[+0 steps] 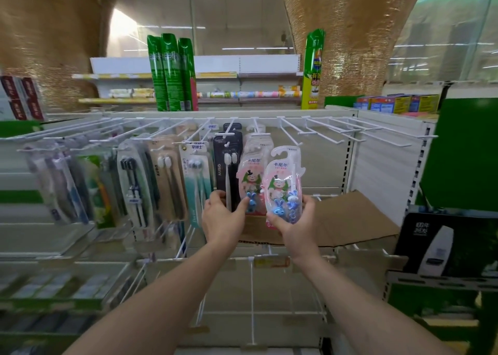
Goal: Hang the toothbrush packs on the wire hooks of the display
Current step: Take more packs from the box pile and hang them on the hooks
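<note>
The right hand (292, 221) is gripping the bottom of a pink children's toothbrush pack (283, 185), thumb across the front and fingers curled behind, and is holding it upright just below the tips of the bare wire hooks (323, 132), its hanging hole free of any wire. Just beside it, the left hand (225, 217) is reaching up to the hung pink packs (252, 177); its thumb is pressing on the front one by the blue rabbit figure, while the other fingers are curling round the lower edge of the black pack (227, 166) next to them. The two hands are sitting close together, not touching.

Further out past the left hand, rows of other toothbrush packs (134, 182) are hanging crowded on their hooks. Behind the right hand, a flattened cardboard box (350, 220) is lying on the lower wires. Beyond the right hand, the bare hooks are running out to the white shelf upright (420, 166), leaving open room above the cardboard.
</note>
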`<state>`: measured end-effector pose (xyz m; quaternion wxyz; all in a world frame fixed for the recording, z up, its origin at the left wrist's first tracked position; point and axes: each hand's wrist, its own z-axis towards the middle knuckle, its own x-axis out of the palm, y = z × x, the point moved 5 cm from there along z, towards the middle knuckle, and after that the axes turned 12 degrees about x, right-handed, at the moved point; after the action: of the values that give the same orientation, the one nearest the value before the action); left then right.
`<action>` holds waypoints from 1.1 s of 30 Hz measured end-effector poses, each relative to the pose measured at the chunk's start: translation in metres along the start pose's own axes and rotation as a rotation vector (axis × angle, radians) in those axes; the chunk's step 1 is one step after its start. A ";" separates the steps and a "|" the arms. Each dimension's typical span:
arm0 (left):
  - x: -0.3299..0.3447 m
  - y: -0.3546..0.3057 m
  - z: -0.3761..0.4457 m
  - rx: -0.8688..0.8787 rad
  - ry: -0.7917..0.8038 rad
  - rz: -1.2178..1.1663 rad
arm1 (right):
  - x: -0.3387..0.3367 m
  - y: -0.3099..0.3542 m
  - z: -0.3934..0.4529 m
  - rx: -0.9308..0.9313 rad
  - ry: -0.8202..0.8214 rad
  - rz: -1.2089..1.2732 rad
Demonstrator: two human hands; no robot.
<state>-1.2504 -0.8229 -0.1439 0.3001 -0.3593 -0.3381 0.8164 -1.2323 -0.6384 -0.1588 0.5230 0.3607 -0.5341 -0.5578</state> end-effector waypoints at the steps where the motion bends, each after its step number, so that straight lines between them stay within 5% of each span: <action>1: 0.000 0.001 0.000 0.007 -0.001 -0.003 | 0.002 0.000 0.000 -0.015 -0.002 0.012; 11: -0.008 -0.008 0.008 0.090 -0.018 0.008 | 0.029 0.005 0.016 -0.034 0.059 -0.081; 15: -0.009 -0.004 0.006 0.108 -0.005 0.003 | 0.035 0.011 0.019 -0.055 -0.035 -0.334; 33: -0.041 0.015 0.010 0.160 0.002 0.116 | 0.052 -0.004 0.013 -0.039 -0.251 -0.693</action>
<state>-1.2388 -0.8654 -0.1342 0.2803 -0.3541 -0.2503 0.8564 -1.2554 -0.6863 -0.1524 0.2403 0.4391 -0.4293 -0.7518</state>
